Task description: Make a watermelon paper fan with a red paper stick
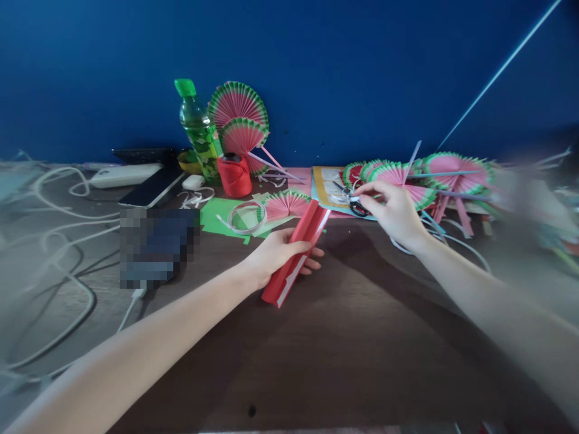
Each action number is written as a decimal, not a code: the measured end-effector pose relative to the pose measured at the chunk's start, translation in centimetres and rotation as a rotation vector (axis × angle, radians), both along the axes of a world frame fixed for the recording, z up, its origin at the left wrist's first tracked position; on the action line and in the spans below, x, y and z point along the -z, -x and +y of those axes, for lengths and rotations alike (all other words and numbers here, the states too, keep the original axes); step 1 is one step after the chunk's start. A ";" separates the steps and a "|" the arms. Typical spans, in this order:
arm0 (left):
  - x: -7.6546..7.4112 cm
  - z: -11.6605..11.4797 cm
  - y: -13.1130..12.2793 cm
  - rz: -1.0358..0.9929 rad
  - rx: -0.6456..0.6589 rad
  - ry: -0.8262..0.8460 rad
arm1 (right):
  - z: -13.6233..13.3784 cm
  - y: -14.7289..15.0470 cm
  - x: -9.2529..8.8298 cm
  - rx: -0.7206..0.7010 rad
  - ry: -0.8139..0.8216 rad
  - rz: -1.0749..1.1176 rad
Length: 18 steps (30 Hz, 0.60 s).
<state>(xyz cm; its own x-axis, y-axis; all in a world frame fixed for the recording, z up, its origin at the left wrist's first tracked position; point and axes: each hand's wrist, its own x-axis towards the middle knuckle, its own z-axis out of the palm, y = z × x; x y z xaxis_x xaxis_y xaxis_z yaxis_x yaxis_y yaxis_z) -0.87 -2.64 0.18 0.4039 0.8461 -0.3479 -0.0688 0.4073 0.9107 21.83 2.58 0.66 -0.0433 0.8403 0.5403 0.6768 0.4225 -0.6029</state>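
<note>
My left hand (pixel 283 256) is wrapped round a folded red paper strip (pixel 292 265), thumb on top and fingertips showing past its right side. A white, uneven band runs along the strip's right edge. The strip is tilted, its far end pointing up and to the right. Farther back, my right hand (pixel 389 208) has thumb and forefinger pinched at the middle of a pair of scissors (pixel 359 208) with black handles. The scissors' blades point up-left over papers with a yellow border (pixel 322 187). Part of the scissors is hidden by my fingers.
Pleated pink-and-green paper fans (pixel 239 108) lean by a green-capped bottle (pixel 199 129) and a red roll (pixel 235 175). More fans (pixel 456 175) lie at the right. A tape roll (pixel 247 217) rests on green paper (pixel 212 217). White cables (pixel 85 301) loop across the left.
</note>
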 end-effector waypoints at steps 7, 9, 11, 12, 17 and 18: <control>0.5 0.1 -0.1 -0.037 -0.054 0.010 | -0.4 0.8 1.4 -0.042 0.060 -0.202; 0.5 0.2 -0.1 -0.045 -0.057 0.019 | -0.1 0.4 1.5 -0.026 0.002 -0.232; 0.5 0.2 -0.1 -0.047 -0.060 0.019 | 0.1 0.1 1.5 -0.001 -0.017 -0.276; 0.5 0.2 -0.1 -0.050 -0.060 0.019 | 0.1 0.0 1.3 0.018 -0.003 -0.302; 0.4 0.2 -0.2 -0.040 -0.085 0.018 | 0.1 -0.3 0.8 0.160 0.074 -0.414; 0.4 0.2 -0.2 -0.036 -0.089 0.016 | 0.1 -0.1 0.8 0.167 0.040 -0.415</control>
